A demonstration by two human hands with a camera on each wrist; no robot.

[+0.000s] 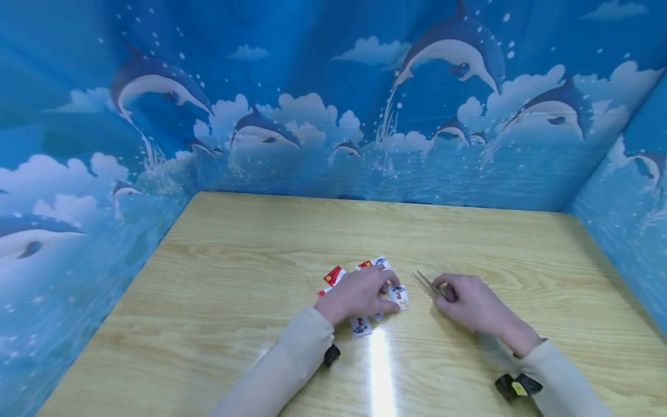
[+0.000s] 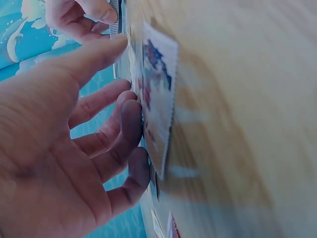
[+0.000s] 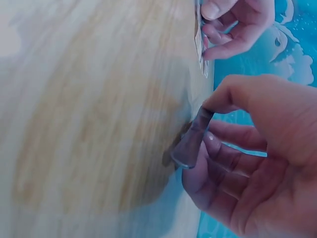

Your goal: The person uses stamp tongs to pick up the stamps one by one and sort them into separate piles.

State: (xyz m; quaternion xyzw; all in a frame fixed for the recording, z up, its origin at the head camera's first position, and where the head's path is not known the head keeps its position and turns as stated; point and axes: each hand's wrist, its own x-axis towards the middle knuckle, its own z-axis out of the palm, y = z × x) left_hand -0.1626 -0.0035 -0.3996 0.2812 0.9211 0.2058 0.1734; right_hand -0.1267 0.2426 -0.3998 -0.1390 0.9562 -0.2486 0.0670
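My left hand (image 1: 359, 292) is over a loose group of small postage stamps, its fingertips down near one white stamp (image 1: 399, 296) with a coloured picture. In the left wrist view a picture stamp (image 2: 157, 99) with a toothed edge lies beside the fingers; thumb and fingers stand apart. My right hand (image 1: 469, 304) pinches metal tweezers (image 1: 429, 284) between thumb and fingers, a little right of the stamps. Their tips point up and left, toward the stamps. The wide rear end of the tweezers shows in the right wrist view. My left hand covers part of the group.
Red-and-white stamps (image 1: 334, 276) lie behind the left hand, and another picture stamp (image 1: 361, 326) lies in front of it. The wood-grain table (image 1: 250, 243) meets a blue dolphin-print curtain (image 1: 312, 145) at the back and sides.
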